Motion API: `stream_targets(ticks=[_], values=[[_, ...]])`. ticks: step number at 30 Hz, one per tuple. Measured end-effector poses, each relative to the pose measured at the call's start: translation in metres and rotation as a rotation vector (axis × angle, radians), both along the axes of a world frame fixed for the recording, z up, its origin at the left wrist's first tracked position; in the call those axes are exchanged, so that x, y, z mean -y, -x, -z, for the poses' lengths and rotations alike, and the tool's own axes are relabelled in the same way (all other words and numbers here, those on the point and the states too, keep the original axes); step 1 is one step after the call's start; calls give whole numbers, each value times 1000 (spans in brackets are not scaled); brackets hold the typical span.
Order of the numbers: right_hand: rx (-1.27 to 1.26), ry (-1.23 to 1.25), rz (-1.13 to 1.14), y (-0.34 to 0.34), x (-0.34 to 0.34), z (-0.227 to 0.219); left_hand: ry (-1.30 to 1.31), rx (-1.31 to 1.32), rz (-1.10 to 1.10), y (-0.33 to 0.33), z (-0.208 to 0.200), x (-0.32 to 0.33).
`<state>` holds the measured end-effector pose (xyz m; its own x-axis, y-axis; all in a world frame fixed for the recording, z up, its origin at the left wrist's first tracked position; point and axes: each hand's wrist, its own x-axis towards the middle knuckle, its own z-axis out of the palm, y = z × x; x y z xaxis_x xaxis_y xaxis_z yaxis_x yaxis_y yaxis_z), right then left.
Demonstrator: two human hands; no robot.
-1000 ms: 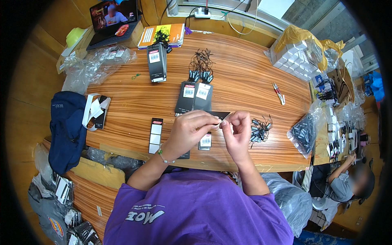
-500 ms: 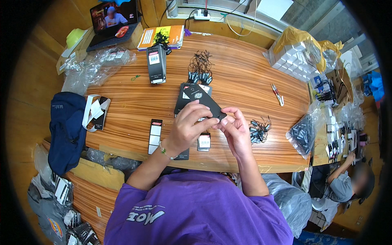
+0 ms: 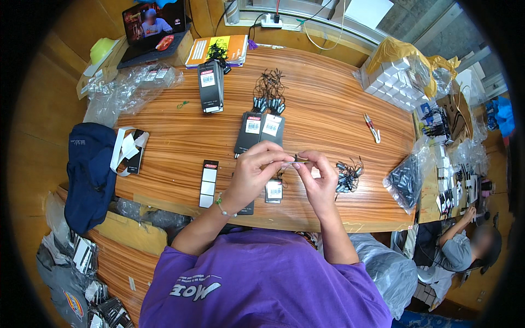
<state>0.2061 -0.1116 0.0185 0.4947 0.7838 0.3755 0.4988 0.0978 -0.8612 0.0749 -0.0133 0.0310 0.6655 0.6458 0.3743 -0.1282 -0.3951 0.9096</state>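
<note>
Between the fingertips of my left hand (image 3: 255, 172) and my right hand (image 3: 318, 180) is a black hang tag (image 3: 296, 162), turned edge-on so it shows as a thin line. Both hands pinch it, and a dark bit stands up at the right fingers. Just beyond lie two stacks of black hang tags (image 3: 248, 134) with white stickers, their dark cords (image 3: 268, 82) bunched at the far end. Below my hands rests a small stickered tag (image 3: 274, 191), partly covered. Left of my left wrist is a black card with white panels (image 3: 208, 183). A pile of cords (image 3: 348, 176) lies right of my right hand.
Another tag stack (image 3: 209, 87) sits near an orange notebook (image 3: 237, 48). Thread snips (image 3: 372, 128), a plastic bag of black pieces (image 3: 404, 180) and white boxes (image 3: 391, 82) are on the right. A navy cloth (image 3: 87, 175) hangs at left. Another person (image 3: 462, 249) works far right.
The tag in my hands has turned from showing its black face to edge-on, uncovering the stacks behind it. Both hands stay in nearly the same place.
</note>
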Motion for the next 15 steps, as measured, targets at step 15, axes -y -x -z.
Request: stream_targets(ticks=[15], values=[[-1176, -280, -233, -23, -11, -11, 12, -84, -88, -3, 6, 4]])
